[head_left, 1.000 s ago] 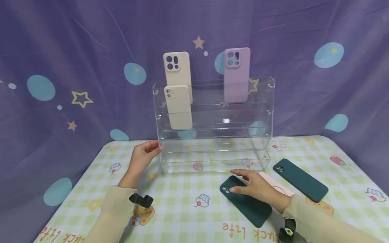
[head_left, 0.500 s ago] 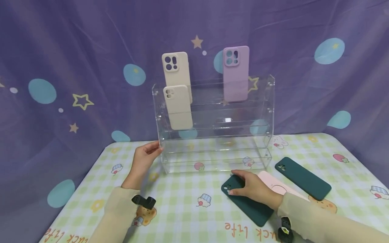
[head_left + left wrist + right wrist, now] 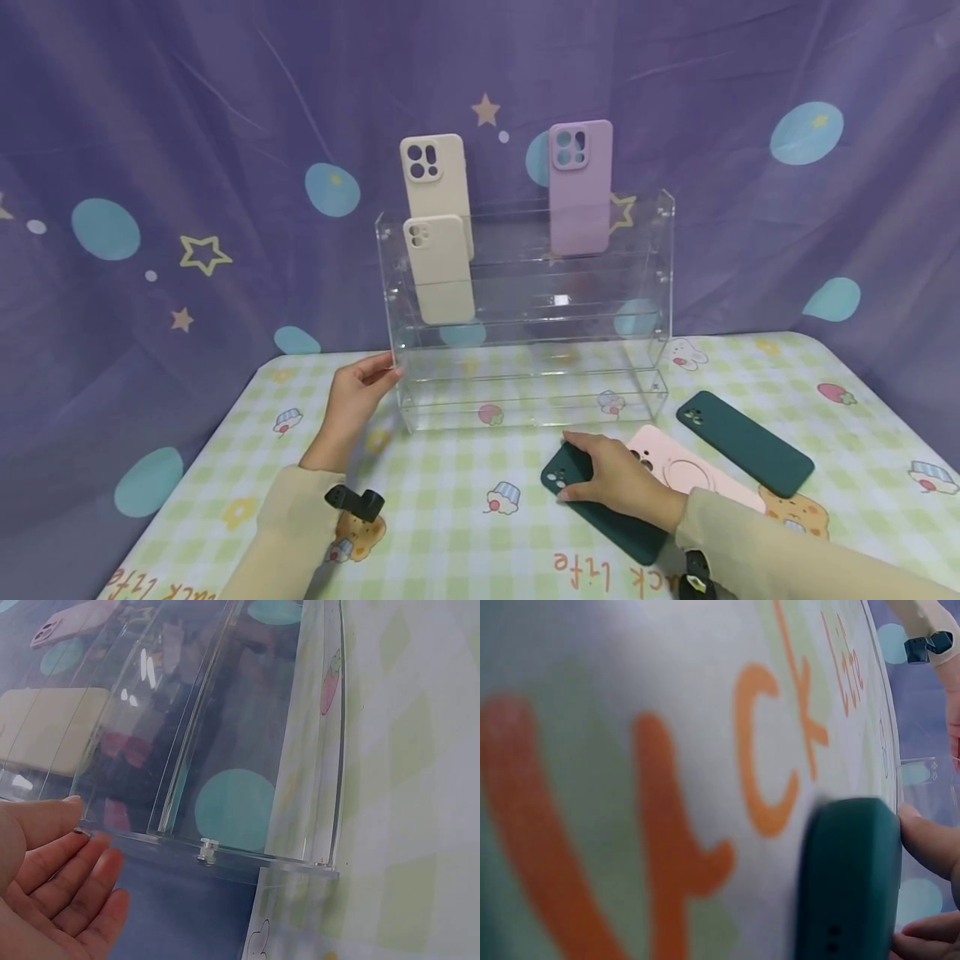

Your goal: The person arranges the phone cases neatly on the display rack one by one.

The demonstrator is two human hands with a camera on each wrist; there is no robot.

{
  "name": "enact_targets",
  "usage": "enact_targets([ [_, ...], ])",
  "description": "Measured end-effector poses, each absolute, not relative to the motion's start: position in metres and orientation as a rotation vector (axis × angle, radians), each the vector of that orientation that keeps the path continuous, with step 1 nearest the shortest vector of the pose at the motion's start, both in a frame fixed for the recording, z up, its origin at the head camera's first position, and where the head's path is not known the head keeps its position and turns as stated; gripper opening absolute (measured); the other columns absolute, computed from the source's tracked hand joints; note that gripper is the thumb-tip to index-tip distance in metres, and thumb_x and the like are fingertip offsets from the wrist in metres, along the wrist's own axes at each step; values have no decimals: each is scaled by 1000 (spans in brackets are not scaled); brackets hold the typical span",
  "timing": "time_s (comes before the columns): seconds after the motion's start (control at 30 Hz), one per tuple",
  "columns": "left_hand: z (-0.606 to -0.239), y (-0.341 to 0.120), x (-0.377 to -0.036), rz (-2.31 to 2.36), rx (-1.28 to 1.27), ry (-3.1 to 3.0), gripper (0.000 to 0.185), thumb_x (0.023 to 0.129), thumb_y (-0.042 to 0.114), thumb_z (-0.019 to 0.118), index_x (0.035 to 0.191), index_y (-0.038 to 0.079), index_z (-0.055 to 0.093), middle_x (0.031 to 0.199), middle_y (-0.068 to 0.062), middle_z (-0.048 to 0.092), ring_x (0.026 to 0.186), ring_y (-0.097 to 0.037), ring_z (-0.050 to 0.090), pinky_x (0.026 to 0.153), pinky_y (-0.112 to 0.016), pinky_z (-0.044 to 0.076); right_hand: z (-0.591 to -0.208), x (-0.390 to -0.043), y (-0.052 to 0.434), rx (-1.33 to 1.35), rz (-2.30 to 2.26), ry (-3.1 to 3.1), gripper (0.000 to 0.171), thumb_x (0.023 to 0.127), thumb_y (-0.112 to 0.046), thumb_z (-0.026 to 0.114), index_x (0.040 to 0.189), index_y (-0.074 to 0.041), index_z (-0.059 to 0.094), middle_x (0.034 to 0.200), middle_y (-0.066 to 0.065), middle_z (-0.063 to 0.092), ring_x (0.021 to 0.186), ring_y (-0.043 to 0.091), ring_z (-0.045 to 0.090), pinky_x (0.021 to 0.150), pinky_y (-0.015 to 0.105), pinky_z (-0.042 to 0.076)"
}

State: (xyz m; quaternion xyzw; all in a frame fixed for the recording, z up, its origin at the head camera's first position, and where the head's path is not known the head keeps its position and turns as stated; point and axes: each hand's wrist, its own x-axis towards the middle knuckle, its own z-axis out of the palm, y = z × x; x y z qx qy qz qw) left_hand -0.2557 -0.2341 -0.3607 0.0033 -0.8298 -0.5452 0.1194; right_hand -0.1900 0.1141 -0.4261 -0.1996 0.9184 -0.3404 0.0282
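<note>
My right hand (image 3: pixel 609 482) grips the camera end of a dark green phone case (image 3: pixel 628 532) lying on the checked tablecloth, fingers curled over its far edge. In the right wrist view the fingertips (image 3: pixel 928 841) press the case's rim (image 3: pixel 847 877). My left hand (image 3: pixel 352 398) rests with straight fingers against the left wall of a clear acrylic tiered stand (image 3: pixel 666 250); the left wrist view shows the fingers (image 3: pixel 56 874) at the stand's corner (image 3: pixel 330 750). In the stand are two beige cases (image 3: pixel 435 179) (image 3: pixel 441 268) and a lilac case (image 3: pixel 579 190).
A pink case (image 3: pixel 678 473) lies flat just right of my right hand, and a second dark green case (image 3: pixel 746 444) lies beyond it. The table (image 3: pixel 450 500) ends at a purple star-printed curtain behind the stand. Orange lettering runs along the near table edge.
My right hand went from lying flat on the dark green case to curling round its camera end, and the case shifted slightly. The left hand stayed at the stand.
</note>
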Motion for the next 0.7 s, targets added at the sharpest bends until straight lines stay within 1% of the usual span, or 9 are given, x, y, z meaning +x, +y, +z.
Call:
enact_targets([
  [0.07, -361, -234, -255, -1595, 5, -2424, 37, 89, 15, 66, 120, -4, 61, 121, -23, 62, 80, 12, 56, 76, -8, 47, -426, -190, 114, -642, -1051, 2835, 83, 66, -37, 84, 132, 1, 51, 130, 18, 57, 110, 26, 59, 82, 35, 51],
  [0.13, -361, -234, -255, -1600, 1, -2422, 37, 89, 15, 66, 121, -4, 60, 122, -23, 61, 80, 12, 56, 76, -8, 46, -425, -189, 114, -670, -1046, 2834, 83, 67, -37, 84, 132, 3, 51, 132, 19, 56, 115, 30, 56, 87, 39, 50],
  [0.2, -361, -233, -255, -1599, -3, -2422, 37, 89, 14, 66, 121, -4, 60, 122, -23, 61, 79, 13, 56, 76, -8, 47, -425, -189, 113, -696, -1036, 2833, 84, 68, -35, 83, 133, 5, 49, 134, 20, 53, 120, 33, 53, 93, 43, 47],
  [0.27, -363, -233, -256, -1595, -11, -2420, 36, 89, 13, 66, 120, -5, 60, 121, -23, 61, 79, 13, 56, 76, -8, 47, -424, -188, 113, -713, -1005, 2850, 85, 69, -35, 83, 134, 6, 47, 135, 22, 52, 122, 36, 50, 97, 46, 45],
  [0.37, -365, -233, -257, -1603, -16, -2404, 36, 89, 10, 66, 120, -6, 60, 120, -24, 61, 77, 13, 56, 75, -8, 47, -424, -187, 112, -752, -957, 2881, 87, 68, -33, 84, 135, 6, 44, 134, 24, 51, 122, 37, 50, 97, 47, 44],
  [0.47, -365, -232, -257, -1611, -10, -2395, 35, 88, 9, 66, 119, -7, 60, 120, -25, 61, 77, 12, 56, 74, -8, 47, -421, -185, 112, -820, -902, 2908, 87, 69, -29, 84, 136, 6, 43, 133, 24, 51, 119, 38, 52, 95, 47, 46],
  [0.6, -364, -233, -257, -1600, -2, -2408, 36, 88, 11, 66, 120, -6, 61, 120, -24, 62, 77, 12, 56, 74, -8, 47, -416, -182, 110, -904, -903, 2943, 78, 73, -21, 82, 135, 7, 44, 134, 25, 50, 120, 39, 51, 93, 47, 47],
  [0.7, -362, -234, -256, -1591, -2, -2420, 37, 89, 13, 66, 120, -5, 61, 121, -23, 62, 79, 13, 55, 75, -8, 47, -413, -181, 111, -883, -971, 2972, 68, 77, -18, 78, 133, 6, 48, 132, 23, 53, 120, 38, 52, 93, 47, 47],
])
